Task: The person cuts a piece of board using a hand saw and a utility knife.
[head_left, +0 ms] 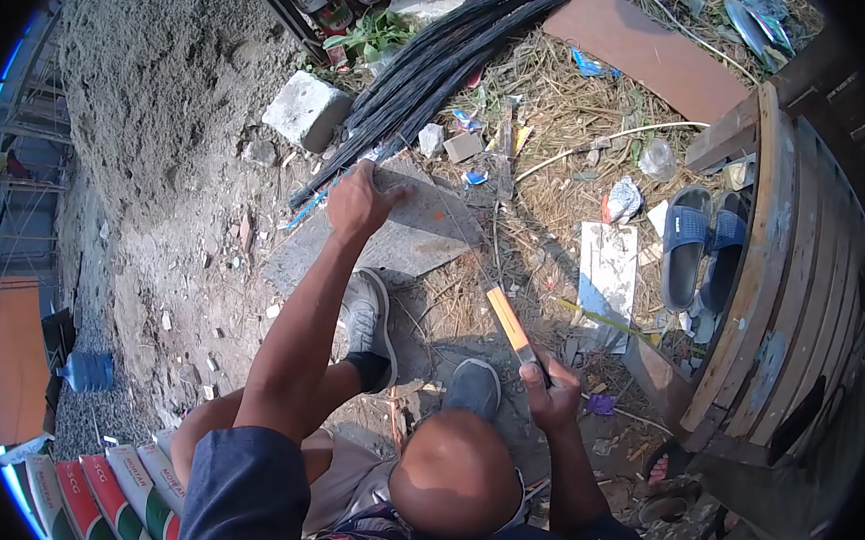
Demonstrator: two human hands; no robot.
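My left hand [361,201] reaches forward and grips the far edge of a flat grey board [410,238] lying on the dirt. My right hand [552,389] is closed around the dark handle of a tool with an orange shaft [509,321]; its thin blade runs up toward the board. My grey shoes [369,321] stand just below the board. The blade's tip is hard to make out against the straw.
A bundle of long black rods [447,60] and a concrete block [308,109] lie beyond the board. A large wooden drum [782,294] stands at the right, with blue sandals [700,244] beside it. Printed sacks [116,489] sit at the lower left.
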